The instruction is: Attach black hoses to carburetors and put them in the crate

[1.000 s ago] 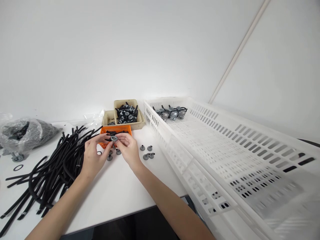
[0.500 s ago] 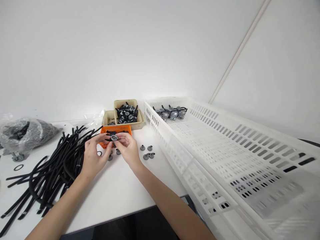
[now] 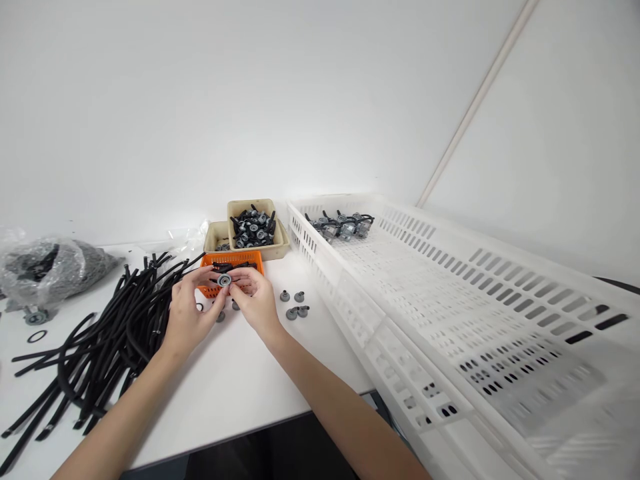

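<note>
the small round grey plastic fitting (image 3: 224, 281), pinched jointly by the left hand (image 3: 193, 315) and the right hand (image 3: 257, 304) in front of the orange slotted plastic basket (image 3: 253, 255), could drop if either pinch loosens, and it sits slightly lower and further left than in the earlier frame.

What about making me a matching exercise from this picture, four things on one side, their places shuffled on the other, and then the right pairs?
Things
1. Round grey fitting
2. Loose black tubes
3. Orange basket
4. White slotted crate

Places
A. On the table, just in front of the tan trays
B. Along the right side of the view
C. Heaped at the left
D. Held by the left hand and right hand

Pairs: 1-D, 2-C, 3-A, 4-B
</note>
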Tool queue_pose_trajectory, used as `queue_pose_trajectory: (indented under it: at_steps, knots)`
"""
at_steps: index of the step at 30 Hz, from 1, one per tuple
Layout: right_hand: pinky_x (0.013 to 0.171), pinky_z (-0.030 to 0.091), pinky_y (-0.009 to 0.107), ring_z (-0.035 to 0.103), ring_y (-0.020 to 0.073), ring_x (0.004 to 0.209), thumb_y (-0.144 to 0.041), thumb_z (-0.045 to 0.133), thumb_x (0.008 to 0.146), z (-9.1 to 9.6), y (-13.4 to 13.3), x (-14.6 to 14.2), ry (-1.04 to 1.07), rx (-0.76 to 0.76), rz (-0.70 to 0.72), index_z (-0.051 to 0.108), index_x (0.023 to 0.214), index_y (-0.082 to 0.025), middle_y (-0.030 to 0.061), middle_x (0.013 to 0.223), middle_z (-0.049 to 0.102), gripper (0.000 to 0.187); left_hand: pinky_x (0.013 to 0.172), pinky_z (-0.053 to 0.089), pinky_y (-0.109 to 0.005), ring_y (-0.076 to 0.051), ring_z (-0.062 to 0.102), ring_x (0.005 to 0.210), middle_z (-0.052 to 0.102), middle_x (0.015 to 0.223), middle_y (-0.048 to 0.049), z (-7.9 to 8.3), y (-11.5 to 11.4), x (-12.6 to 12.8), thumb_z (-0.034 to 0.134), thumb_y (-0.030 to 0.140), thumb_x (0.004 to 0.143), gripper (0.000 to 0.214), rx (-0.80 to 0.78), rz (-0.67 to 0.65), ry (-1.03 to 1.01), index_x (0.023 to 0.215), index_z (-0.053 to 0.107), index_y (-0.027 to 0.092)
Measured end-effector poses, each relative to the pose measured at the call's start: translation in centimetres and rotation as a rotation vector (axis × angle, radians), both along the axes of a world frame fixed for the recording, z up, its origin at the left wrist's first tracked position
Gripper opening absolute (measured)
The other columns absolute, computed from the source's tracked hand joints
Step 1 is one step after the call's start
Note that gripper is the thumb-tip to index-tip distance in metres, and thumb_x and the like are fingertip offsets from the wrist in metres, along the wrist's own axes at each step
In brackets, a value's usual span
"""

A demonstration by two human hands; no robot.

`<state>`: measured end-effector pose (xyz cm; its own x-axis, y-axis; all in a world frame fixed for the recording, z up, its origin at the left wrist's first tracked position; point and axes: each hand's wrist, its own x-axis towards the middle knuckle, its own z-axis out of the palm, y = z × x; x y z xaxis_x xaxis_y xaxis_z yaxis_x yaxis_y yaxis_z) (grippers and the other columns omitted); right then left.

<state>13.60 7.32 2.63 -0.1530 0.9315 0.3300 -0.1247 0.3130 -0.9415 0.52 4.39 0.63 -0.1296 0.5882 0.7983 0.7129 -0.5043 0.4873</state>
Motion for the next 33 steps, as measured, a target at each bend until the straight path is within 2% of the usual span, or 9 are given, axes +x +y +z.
queue_pose_trajectory:
  at_steps: [9,14,18,24,33]
  knots:
    - [0.061,0.056,0.027,0.068,0.0183,0.077,-0.021,0.061,0.072,0.15,-0.27,0.04,0.021,-0.019,0.025,0.066,0.081,-0.021,0.0027,0.08,0.071,0.011,0.088,0.053,-0.043,-0.022,0.066,0.096,0.069,0.101,-0.0077,-0.21,0.14,-0.09,0.067,0.027,0.081,0.046,0.01,-0.016,-0.001,0.122,0.048,0.021]
    - [0.059,0.056,0.026,0.067,0.0147,0.064,-0.018,0.058,0.07,0.15,-0.26,0.01,0.092,-0.106,0.078,0.064,0.078,-0.02,-0.0001,0.071,0.069,0.01,0.083,0.055,-0.036,-0.02,0.068,0.095,0.07,0.102,-0.0074,-0.39,0.17,-0.09,0.068,0.027,0.081,0.046,0.022,-0.033,-0.015,0.122,0.047,0.02]
    - [0.06,0.056,0.027,0.067,0.0148,0.064,-0.018,0.059,0.068,0.25,-0.18,-0.11,0.133,-0.117,0.082,0.063,0.077,-0.02,-0.0006,0.071,0.068,0.01,0.08,0.056,-0.033,-0.019,0.07,0.093,0.071,0.103,-0.0077,-0.27,0.0,-0.01,0.068,0.027,0.081,0.048,0.006,-0.046,-0.023,0.123,0.045,0.02]
    - [0.065,0.058,0.029,0.069,0.0168,0.072,-0.02,0.061,0.068,0.22,-0.16,-0.15,0.14,-0.114,0.088,0.062,0.078,-0.02,0.0003,0.075,0.067,0.01,0.083,0.057,-0.035,-0.021,0.069,0.099,0.071,0.106,-0.0091,-0.06,-0.15,0.08,0.066,0.025,0.081,0.048,0.008,-0.064,-0.022,0.124,0.044,0.02]
    - [0.064,0.057,0.026,0.068,0.016,0.073,-0.019,0.06,0.068,-0.1,-0.09,-0.11,0.112,-0.071,0.091,0.062,0.08,-0.02,0.001,0.081,0.068,0.012,0.087,0.057,-0.04,-0.022,0.068,0.1,0.069,0.109,-0.01,-0.06,0.02,0.06,0.067,0.024,0.08,0.049,0.034,-0.093,-0.015,0.123,0.044,0.02]
